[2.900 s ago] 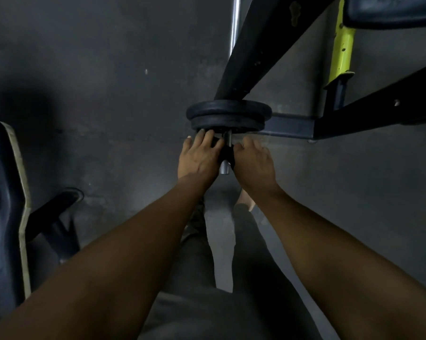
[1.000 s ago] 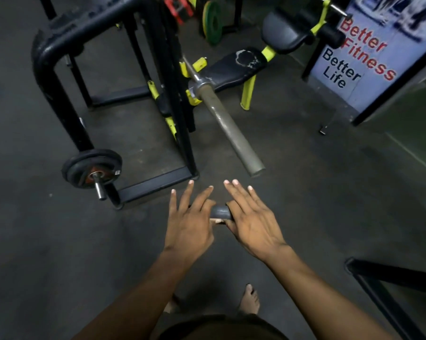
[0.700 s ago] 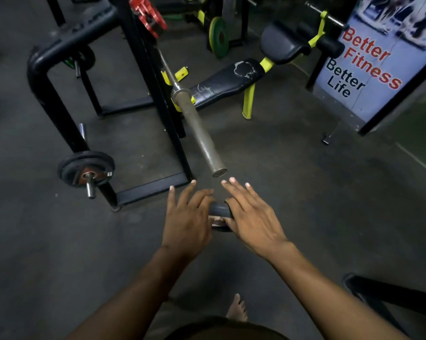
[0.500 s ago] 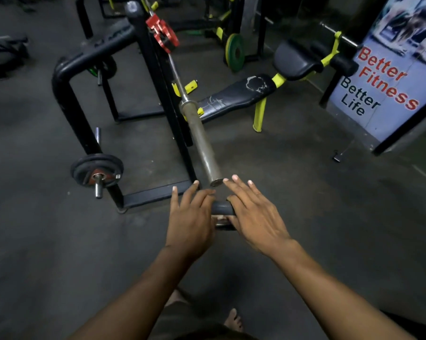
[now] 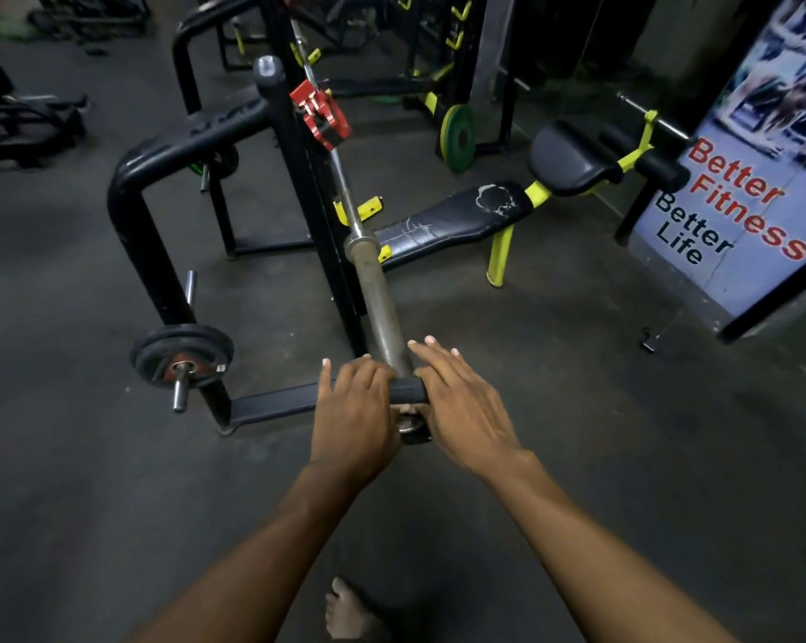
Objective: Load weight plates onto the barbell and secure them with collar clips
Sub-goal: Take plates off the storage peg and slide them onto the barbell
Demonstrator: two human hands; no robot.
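A small black weight plate [image 5: 409,391] is held upright between my left hand [image 5: 352,410] and my right hand [image 5: 466,406]. Its centre hole sits over the tip of the barbell sleeve [image 5: 377,294], whose end shows just inside the plate. The steel barbell runs away from me up into the black rack [image 5: 294,178]. A red collar clip [image 5: 321,114] hangs on the bar farther up. My palms press the plate's sides, fingers stretched forward along its rim.
Black plates [image 5: 182,355] sit on a storage peg at the rack's lower left. A black and yellow bench [image 5: 456,218] stands behind the bar. A green plate [image 5: 456,137] rests farther back. A "Better Fitness Better Life" banner [image 5: 735,215] is at the right. My bare foot [image 5: 350,610] is below.
I took the plate off the storage peg and carried it to the barbell. Over the last second it closed on the sleeve end and now sits on the tip.
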